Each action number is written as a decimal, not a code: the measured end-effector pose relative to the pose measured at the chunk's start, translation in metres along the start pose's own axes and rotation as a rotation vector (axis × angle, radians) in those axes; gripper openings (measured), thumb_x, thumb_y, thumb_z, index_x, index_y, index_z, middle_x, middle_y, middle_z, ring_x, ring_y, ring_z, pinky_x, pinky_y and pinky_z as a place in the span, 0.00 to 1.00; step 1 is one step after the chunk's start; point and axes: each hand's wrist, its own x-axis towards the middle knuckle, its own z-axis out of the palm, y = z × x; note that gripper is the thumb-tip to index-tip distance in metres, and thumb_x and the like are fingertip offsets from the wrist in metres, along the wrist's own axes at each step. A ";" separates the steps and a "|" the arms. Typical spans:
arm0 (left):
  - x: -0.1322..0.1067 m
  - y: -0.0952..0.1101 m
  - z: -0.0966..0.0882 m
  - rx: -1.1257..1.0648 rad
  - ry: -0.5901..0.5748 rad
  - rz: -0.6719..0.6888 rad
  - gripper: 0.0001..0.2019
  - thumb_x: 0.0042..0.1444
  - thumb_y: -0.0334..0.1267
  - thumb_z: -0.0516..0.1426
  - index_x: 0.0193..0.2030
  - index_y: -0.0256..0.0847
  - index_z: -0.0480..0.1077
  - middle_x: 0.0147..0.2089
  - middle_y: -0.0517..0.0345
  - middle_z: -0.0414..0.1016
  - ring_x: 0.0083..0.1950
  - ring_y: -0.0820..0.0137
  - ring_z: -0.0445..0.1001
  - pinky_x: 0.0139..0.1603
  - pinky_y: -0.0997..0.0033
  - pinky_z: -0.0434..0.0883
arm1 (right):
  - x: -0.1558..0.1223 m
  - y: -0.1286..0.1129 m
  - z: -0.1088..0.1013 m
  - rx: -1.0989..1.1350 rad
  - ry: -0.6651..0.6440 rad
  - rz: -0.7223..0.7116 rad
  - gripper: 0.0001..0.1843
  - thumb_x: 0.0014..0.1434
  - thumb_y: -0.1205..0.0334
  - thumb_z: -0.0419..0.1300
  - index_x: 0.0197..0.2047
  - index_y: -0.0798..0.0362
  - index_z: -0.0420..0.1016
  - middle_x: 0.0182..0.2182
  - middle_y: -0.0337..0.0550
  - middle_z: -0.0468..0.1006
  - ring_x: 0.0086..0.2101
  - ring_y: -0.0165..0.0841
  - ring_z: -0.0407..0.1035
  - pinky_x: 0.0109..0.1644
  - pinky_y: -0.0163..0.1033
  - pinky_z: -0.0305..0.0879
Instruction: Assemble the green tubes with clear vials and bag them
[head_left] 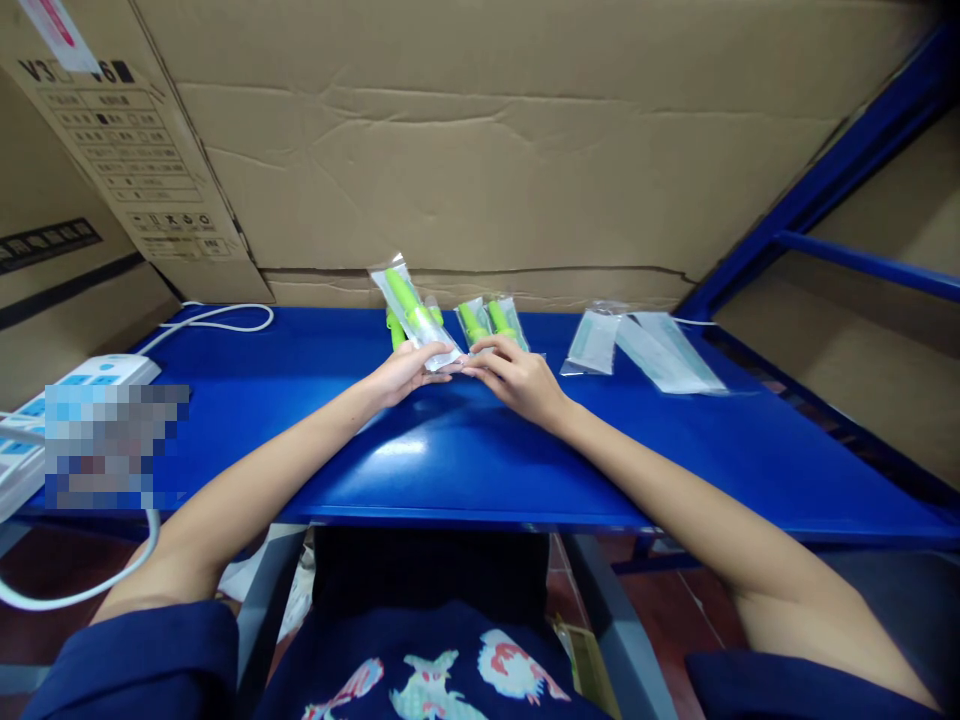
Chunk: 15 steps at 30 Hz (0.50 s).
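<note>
My left hand (411, 372) grips the lower end of a clear plastic packet (411, 308) with a bright green tube-like item inside; the packet tilts up and to the left. Meeting it at the packet's bottom corner, my right hand (517, 375) has its fingertips pinched together on the plastic edge. Behind the held packet, another green item (396, 328) partly shows. Just beyond my right fingers lie two more bagged green items (474, 320). The exact kind of the green items cannot be made out.
Flat clear packets with pale contents (664, 350) lie on the blue table (465, 460) at right. A white power strip (97, 375) with cables stands at left, beside a blurred patch. Cardboard walls (487, 150) rise behind; a blue metal frame (817, 170) slants at right.
</note>
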 end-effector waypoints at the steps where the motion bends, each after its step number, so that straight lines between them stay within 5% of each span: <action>1: 0.000 -0.001 0.000 0.006 0.004 0.011 0.05 0.56 0.28 0.61 0.40 0.32 0.75 0.36 0.50 0.83 0.34 0.71 0.81 0.38 0.72 0.78 | 0.000 0.000 0.000 0.000 -0.001 0.001 0.14 0.71 0.58 0.53 0.41 0.53 0.78 0.44 0.50 0.79 0.34 0.31 0.75 0.32 0.34 0.69; 10: 0.000 -0.009 -0.001 0.092 -0.097 0.151 0.28 0.42 0.27 0.70 0.52 0.34 0.70 0.50 0.46 0.79 0.44 0.65 0.80 0.56 0.55 0.75 | 0.000 0.000 0.003 0.089 -0.024 0.020 0.10 0.70 0.61 0.53 0.41 0.53 0.75 0.45 0.51 0.79 0.41 0.36 0.76 0.39 0.39 0.73; 15: 0.000 -0.009 -0.007 0.158 -0.129 0.220 0.37 0.39 0.31 0.73 0.56 0.37 0.65 0.47 0.50 0.78 0.50 0.61 0.79 0.61 0.51 0.71 | 0.002 -0.004 0.001 0.125 0.004 0.014 0.10 0.71 0.60 0.52 0.38 0.52 0.71 0.42 0.51 0.79 0.39 0.35 0.75 0.38 0.38 0.71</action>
